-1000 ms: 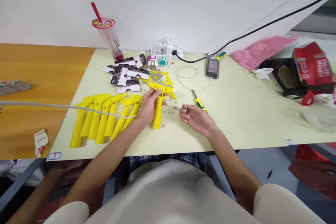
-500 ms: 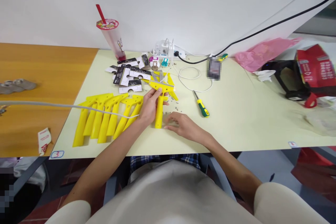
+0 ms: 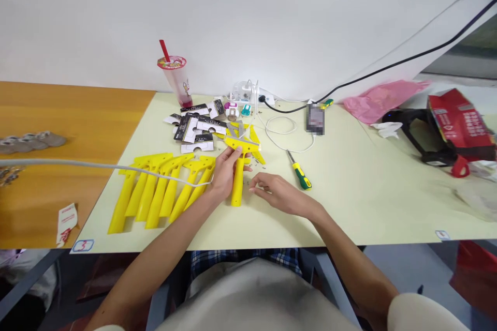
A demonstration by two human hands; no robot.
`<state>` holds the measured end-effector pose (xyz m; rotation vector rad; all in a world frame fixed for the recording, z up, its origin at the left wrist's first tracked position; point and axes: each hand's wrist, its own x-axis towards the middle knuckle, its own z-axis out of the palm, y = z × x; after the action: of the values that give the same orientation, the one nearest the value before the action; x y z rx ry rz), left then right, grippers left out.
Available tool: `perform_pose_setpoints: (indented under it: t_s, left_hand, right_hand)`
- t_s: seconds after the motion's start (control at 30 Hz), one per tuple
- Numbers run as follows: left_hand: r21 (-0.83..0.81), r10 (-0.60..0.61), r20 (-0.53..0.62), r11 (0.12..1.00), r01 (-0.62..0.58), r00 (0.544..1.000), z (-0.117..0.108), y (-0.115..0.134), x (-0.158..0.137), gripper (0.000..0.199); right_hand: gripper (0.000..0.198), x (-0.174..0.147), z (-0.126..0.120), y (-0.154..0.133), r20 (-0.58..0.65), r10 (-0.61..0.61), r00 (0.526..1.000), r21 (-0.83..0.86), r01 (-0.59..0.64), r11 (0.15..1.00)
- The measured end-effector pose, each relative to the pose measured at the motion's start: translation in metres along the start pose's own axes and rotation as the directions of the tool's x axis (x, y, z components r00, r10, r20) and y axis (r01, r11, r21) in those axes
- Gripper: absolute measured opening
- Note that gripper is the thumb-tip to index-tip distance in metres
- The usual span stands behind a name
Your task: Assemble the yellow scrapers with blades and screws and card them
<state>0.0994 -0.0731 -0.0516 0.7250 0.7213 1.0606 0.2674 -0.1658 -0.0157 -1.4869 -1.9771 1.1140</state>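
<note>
Hands first: your right hand lies on the bench, fingers loosely curled on nothing, just beside the scraper. Your left hand has its grip closed around that scraper's neck. Left lies a scraper row. Beyond: a screwdriver, cards, a cup.

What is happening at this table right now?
A person sits at a pale yellow table. The left hand holds a yellow plastic T-shaped scraper by its handle. The right hand rests beside it, fingertips at some tiny metal screws. A row of yellow plastic handles lies to the left; a green-and-yellow screwdriver lies to the right.
</note>
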Motion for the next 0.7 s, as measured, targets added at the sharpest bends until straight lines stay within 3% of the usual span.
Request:
perform_pose_setpoints:
  t_s: [0.1, 0.23, 0.5, 0.7]
  left_hand:
    - [0.015, -0.015, 0.001, 1.0, 0.015, 1.0, 0.001, 0.0, -0.002, 0.036]
    - [0.044, -0.046, 0.007, 0.998, 0.045, 0.999, 0.003, 0.0, -0.004, 0.038]
    - [0.095, -0.005, 0.004, 0.995, 0.005, 1.0, 0.005, 0.003, -0.004, 0.042]
    - [0.122, -0.023, 0.049, 0.992, 0.017, 0.999, 0.007, 0.0, -0.008, 0.046]
  right_hand:
    - [0.025, 0.01, -0.03, -0.009, -0.116, 0.018, 0.993, 0.095, -0.007, 0.995]
    - [0.02, 0.038, -0.053, -0.018, -0.216, -0.024, 0.976, 0.029, 0.031, 0.999]
    - [0.012, 0.085, -0.057, -0.018, -0.144, -0.142, 0.979, -0.208, 0.11, 0.972]
    - [0.011, 0.105, -0.071, -0.027, -0.004, -0.148, 0.989, -0.162, 0.146, 0.976]
